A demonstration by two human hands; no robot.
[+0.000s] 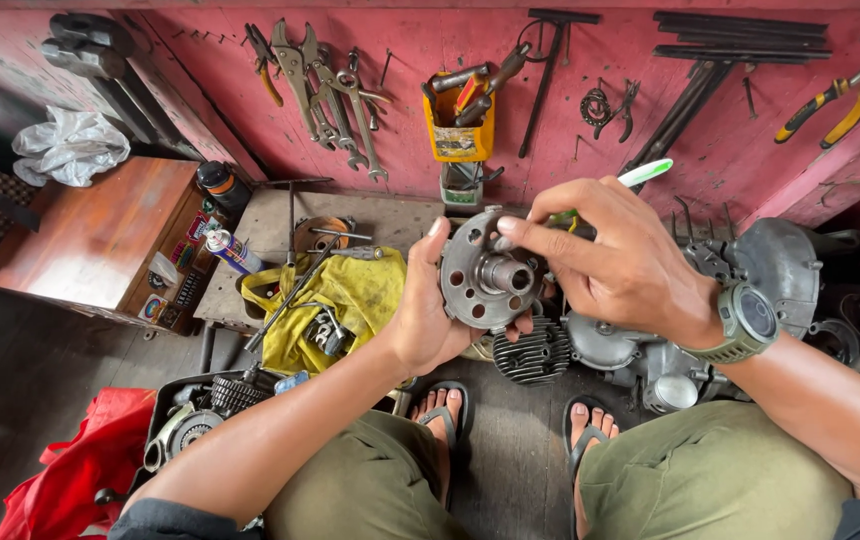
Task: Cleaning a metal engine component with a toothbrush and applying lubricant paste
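Note:
My left hand grips a round grey metal engine part with holes around a central hub, held up in front of me. My right hand rests its fingers on the part's upper right edge and holds a green-and-white toothbrush whose handle sticks up past the hand. A watch sits on my right wrist. I sit with my feet in sandals on the floor below the part.
A finned cylinder and engine casings lie near my feet. A yellow rag with tools lies to the left, beside a spray can and a wooden box. Wrenches and pliers hang on the red wall.

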